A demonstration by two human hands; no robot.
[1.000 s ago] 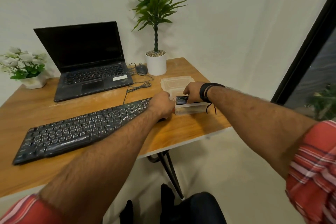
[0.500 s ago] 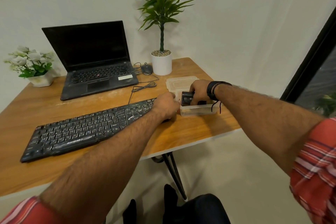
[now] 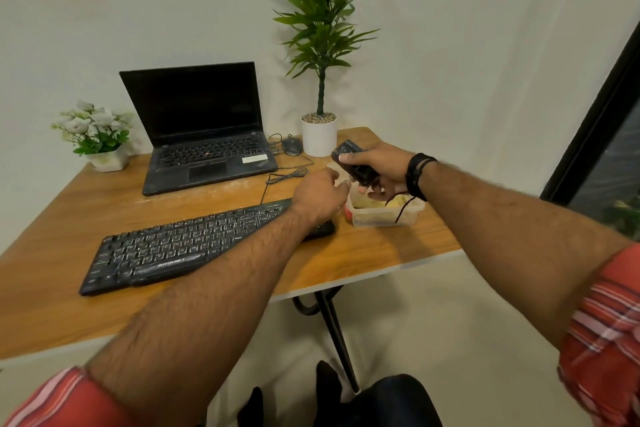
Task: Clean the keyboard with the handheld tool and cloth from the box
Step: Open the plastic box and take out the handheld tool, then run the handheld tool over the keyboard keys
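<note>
A black keyboard (image 3: 194, 246) lies flat and slantwise across the tabletop's middle, its right end toward the right edge. Just beside that end sits a clear plastic box (image 3: 384, 213), open, with something yellowish inside. Above the box, a dark handheld tool (image 3: 353, 163) is held tilted.

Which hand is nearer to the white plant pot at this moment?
The right hand. It holds the black handheld tool raised just right of the white plant pot, the tool's tip close to it. The left hand hovers lower, over the keyboard's right end.
</note>
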